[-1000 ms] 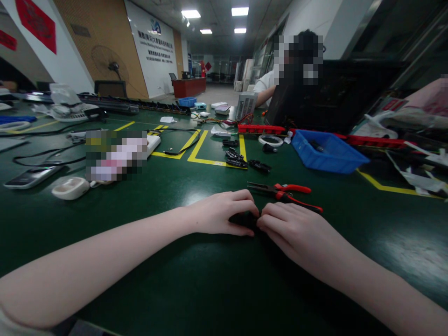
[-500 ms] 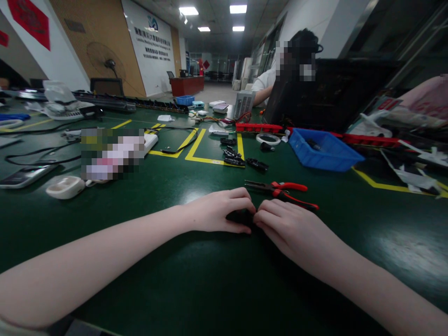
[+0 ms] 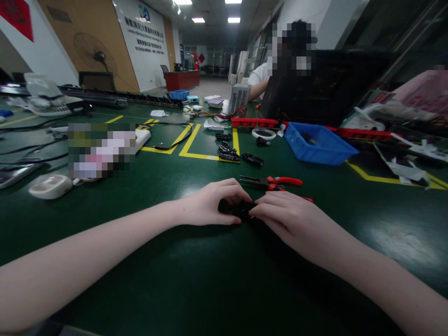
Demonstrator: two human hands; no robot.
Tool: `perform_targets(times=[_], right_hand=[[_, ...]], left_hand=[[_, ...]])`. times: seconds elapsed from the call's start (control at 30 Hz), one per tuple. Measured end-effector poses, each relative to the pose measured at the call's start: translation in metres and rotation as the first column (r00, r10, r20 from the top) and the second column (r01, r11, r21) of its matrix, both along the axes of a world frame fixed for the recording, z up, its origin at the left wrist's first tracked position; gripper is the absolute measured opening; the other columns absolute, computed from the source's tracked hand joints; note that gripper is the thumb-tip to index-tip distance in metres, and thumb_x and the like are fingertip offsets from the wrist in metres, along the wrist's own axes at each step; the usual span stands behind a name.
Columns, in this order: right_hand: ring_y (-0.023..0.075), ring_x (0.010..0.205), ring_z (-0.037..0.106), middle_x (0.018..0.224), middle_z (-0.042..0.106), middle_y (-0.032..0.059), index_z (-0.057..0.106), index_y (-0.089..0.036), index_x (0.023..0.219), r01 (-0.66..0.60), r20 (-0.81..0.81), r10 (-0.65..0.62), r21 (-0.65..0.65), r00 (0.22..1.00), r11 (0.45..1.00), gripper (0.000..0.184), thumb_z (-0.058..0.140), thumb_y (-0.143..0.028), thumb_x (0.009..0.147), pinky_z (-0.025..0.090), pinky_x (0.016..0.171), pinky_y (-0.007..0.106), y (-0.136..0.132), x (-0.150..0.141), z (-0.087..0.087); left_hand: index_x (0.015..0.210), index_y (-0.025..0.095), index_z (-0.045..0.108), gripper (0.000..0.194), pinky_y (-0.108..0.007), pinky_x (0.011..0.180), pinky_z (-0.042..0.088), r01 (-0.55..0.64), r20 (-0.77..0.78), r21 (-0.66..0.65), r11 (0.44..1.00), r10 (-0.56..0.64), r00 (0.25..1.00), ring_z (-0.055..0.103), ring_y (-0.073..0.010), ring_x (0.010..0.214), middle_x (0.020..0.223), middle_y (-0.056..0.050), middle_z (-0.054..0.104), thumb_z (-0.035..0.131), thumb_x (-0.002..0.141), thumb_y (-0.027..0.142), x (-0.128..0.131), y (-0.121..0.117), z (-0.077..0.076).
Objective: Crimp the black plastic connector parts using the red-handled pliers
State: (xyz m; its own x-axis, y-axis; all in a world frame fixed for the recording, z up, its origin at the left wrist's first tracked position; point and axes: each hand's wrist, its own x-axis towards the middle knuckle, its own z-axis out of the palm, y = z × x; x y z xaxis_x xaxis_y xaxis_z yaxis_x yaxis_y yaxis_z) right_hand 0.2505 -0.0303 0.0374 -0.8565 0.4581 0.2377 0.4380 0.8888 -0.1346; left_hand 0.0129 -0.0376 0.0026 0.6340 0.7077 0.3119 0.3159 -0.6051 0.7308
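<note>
Over the green tabletop, my left hand [image 3: 213, 203] curls its thumb and fingers around one end of a small black part [image 3: 245, 210]. My right hand [image 3: 289, 212] pinches the other end of that part between fingertips and thumb. The part is dark and half covered by fingers, so its exact kind does not show. Just beyond my hands lie long-nose pliers [image 3: 285, 180] with red handles, jaws pointing left; the right hand partly hides the lower handle.
Several black plastic pieces [image 3: 228, 151] lie by the yellow tape, with another black piece [image 3: 252, 159] beside them. A blue bin [image 3: 320, 149] stands back right. At left are a white earbud case [image 3: 51, 185] and a phone [image 3: 21, 170]. Another person [image 3: 259, 79] sits across the table.
My fingertips have moved a little apart, and the black part now shows between them. The whole view has shifted slightly, moving the scene left and up.
</note>
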Motion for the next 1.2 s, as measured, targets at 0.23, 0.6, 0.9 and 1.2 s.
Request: perform_targets(times=[0.23, 0.6, 0.9, 1.2], right_hand=[[0.0171, 0.082, 0.069, 0.091, 0.074, 0.0025, 0.07, -0.022, 0.099, 0.035, -0.213, -0.075, -0.188, 0.974, 0.981, 0.021, 0.05, -0.017, 0.094, 0.054, 0.074, 0.03, 0.008, 0.008, -0.007], [0.0163, 0.086, 0.071, 0.092, 0.073, 0.0019, 0.073, -0.026, 0.091, 0.038, -0.399, -0.247, -0.463, 0.883, 0.885, 0.023, 0.056, -0.012, 0.088, 0.058, 0.073, 0.024, 0.007, 0.003, -0.009], [0.0134, 0.091, 0.072, 0.097, 0.075, -0.0039, 0.064, -0.03, 0.108, 0.046, -0.49, -0.243, -0.378, 0.837, 0.924, 0.035, 0.057, -0.006, 0.083, 0.06, 0.078, 0.018, -0.008, 0.007, 0.013], [0.0125, 0.089, 0.071, 0.094, 0.075, -0.0022, 0.062, -0.027, 0.107, 0.03, -0.461, -0.162, -0.281, 0.872, 0.959, 0.034, 0.054, -0.002, 0.085, 0.059, 0.086, 0.02, -0.012, 0.008, 0.011]], left_hand=[[0.128, 0.019, 0.062, 0.045, -0.034, 0.09, 0.054, 0.019, -0.072, -0.088, 0.996, -0.026, 0.997, 0.061, -0.0215, 0.106, 0.121, -0.009, 0.059, 0.073, 0.085, 0.02, -0.003, -0.001, 0.006], [0.127, 0.021, 0.064, 0.048, -0.03, 0.086, 0.054, -0.007, 0.121, -0.389, 0.921, 0.058, 0.991, 0.063, -0.019, 0.099, 0.116, -0.007, 0.065, 0.078, 0.082, 0.019, -0.002, -0.001, 0.011], [0.118, 0.025, 0.067, 0.05, -0.023, 0.095, 0.048, 0.248, 0.488, -0.743, 0.622, 0.248, 0.837, 0.063, -0.0136, 0.104, 0.113, -0.001, 0.067, 0.085, 0.073, 0.011, 0.014, -0.017, 0.017], [0.111, 0.025, 0.071, 0.056, -0.018, 0.089, 0.044, 0.261, 0.485, -0.767, 0.586, 0.264, 0.834, 0.061, -0.0118, 0.099, 0.107, 0.002, 0.069, 0.094, 0.062, 0.013, 0.012, -0.013, 0.011]])
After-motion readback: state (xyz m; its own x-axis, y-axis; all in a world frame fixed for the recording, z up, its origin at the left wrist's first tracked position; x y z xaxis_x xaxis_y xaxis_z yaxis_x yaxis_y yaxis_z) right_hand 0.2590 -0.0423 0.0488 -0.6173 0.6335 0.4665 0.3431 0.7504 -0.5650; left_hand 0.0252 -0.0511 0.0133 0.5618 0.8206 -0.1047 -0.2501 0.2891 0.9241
